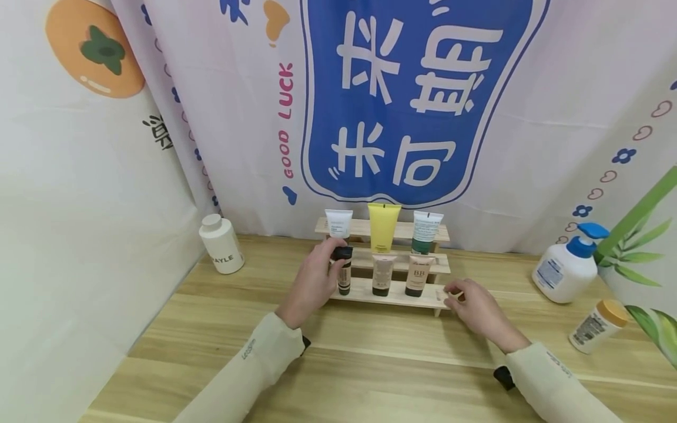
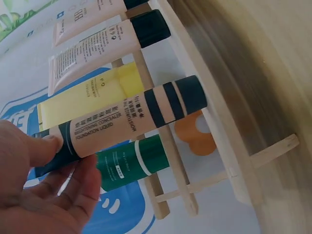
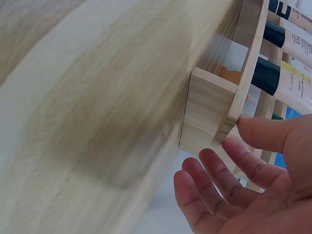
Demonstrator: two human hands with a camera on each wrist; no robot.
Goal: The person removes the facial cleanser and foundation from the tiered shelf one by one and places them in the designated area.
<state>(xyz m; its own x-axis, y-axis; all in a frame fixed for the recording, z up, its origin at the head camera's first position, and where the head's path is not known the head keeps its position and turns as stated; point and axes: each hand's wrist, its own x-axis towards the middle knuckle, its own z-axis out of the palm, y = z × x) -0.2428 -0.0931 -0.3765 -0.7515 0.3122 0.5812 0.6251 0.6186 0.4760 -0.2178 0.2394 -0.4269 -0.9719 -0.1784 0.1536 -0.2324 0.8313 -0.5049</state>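
Observation:
A tiered wooden rack (image 1: pixel 398 293) stands against the back cloth with cosmetic tubes on its shelves. My left hand (image 1: pixel 316 276) pinches the dark top end of a beige foundation tube (image 2: pixel 105 124), whose banded cap points down at the left end of the bottom shelf. At that shelf's right end, the thumb and index finger of my right hand (image 3: pixel 248 180) pinch the rack's corner, the other fingers loosely curled. Beside the foundation stand a pale pink tube (image 1: pixel 383 275) and a BB cream tube (image 1: pixel 418 275), both caps down.
Higher on the rack are a white tube (image 1: pixel 338 222), a yellow tube (image 1: pixel 383 229) and a white-and-green tube (image 1: pixel 426 232). A white bottle (image 1: pixel 222 245) stands left; a blue-topped pump bottle (image 1: pixel 565 271) and an orange-capped bottle (image 1: pixel 597 328) stand right on the wooden table (image 1: pixel 381 364).

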